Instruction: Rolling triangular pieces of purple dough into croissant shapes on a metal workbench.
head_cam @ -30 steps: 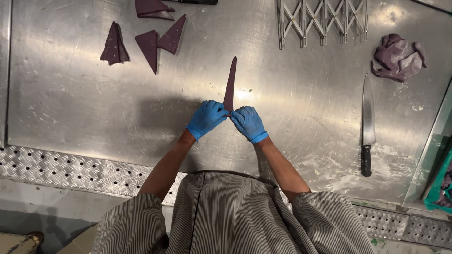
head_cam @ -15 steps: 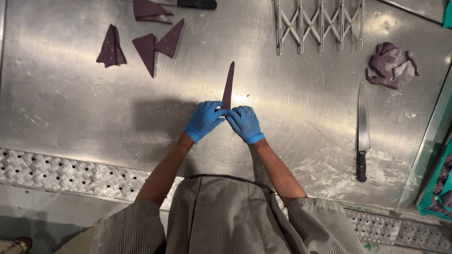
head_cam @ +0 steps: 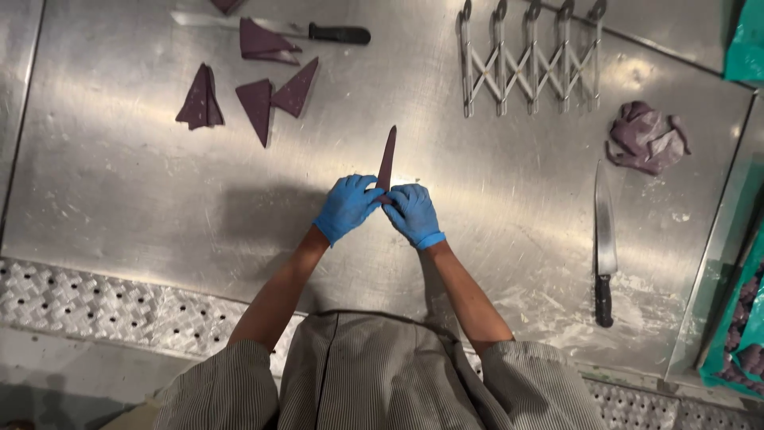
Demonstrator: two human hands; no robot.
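At frame centre, left hand and right hand pinch the near end of a narrow purple dough strip lying on the steel surface, apparently rolling it; each grip closed on it.

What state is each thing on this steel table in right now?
Left hand: gloved, fingers pinching the strip's near end.
Right hand: gloved, pinching the same end.
Purple dough strip: narrow, pointed, flat on the table.
Purple triangles: cut, lying apart.
Dough scraps: crumpled heap.
Chef's knife: lying flat, unheld.
Expandable cutter: spread open.
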